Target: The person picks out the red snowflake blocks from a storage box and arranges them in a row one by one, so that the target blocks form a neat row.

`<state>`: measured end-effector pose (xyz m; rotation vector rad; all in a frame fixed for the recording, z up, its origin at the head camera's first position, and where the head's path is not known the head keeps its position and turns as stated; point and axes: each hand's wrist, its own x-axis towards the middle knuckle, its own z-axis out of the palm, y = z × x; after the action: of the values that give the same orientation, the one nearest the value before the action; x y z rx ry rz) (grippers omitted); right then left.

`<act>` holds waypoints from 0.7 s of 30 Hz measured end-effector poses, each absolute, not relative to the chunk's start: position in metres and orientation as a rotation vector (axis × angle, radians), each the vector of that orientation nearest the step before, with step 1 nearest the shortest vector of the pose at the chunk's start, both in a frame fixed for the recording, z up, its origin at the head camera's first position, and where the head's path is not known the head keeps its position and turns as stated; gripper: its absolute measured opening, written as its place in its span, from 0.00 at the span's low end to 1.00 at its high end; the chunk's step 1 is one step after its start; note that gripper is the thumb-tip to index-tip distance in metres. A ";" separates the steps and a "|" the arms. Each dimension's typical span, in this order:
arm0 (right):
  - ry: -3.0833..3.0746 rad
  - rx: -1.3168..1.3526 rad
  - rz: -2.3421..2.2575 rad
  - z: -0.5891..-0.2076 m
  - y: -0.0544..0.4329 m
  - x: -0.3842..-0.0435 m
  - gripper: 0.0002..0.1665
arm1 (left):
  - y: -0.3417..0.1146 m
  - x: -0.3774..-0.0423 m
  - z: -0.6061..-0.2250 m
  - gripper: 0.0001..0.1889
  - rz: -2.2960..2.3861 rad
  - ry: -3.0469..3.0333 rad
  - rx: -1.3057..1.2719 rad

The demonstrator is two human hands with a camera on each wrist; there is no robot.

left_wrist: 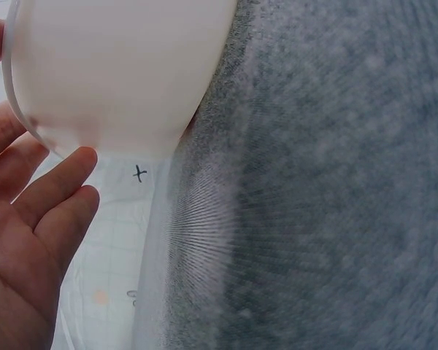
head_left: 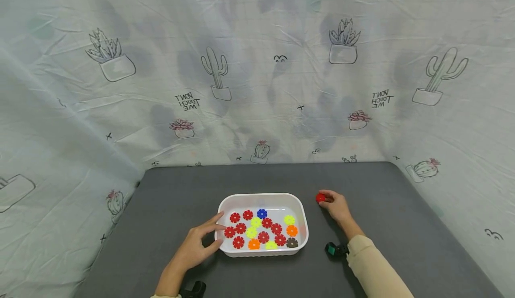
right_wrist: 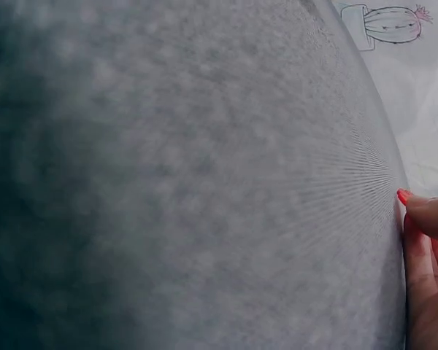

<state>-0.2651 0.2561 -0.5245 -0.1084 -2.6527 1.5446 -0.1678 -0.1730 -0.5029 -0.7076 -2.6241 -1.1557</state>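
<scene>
A white plastic tray [head_left: 263, 252] holds several notched, flower-shaped plastic discs in red, yellow, orange, blue and a dark colour. My left hand [head_left: 196, 244] is at the tray's left end, its loosely extended fingers touching the rim. In the left wrist view, that hand [left_wrist: 33, 219] lies against the tray's pale outer wall [left_wrist: 124, 73]. To the right of the tray, my right hand [head_left: 335, 207] pinches a red disc [head_left: 320, 198] just over the table. Only a small edge of the red disc [right_wrist: 402, 195] shows at the fingertips in the right wrist view.
The grey table [head_left: 181, 190] carries the tray near its middle. A pale curtain [head_left: 257, 87] printed with potted cacti stands along its back and sides. Dark wrist devices show on both arms, one [head_left: 335, 249] near the right sleeve.
</scene>
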 end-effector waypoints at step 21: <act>-2.731 -0.013 1.283 -0.522 0.250 -0.265 0.26 | -0.172 -0.167 -0.502 0.13 -1.162 -2.646 -0.673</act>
<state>-0.2654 0.2498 -0.5221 -0.0133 -2.7307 1.2832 -0.1668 -0.1724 -0.5018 -0.6725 -2.6463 -1.1622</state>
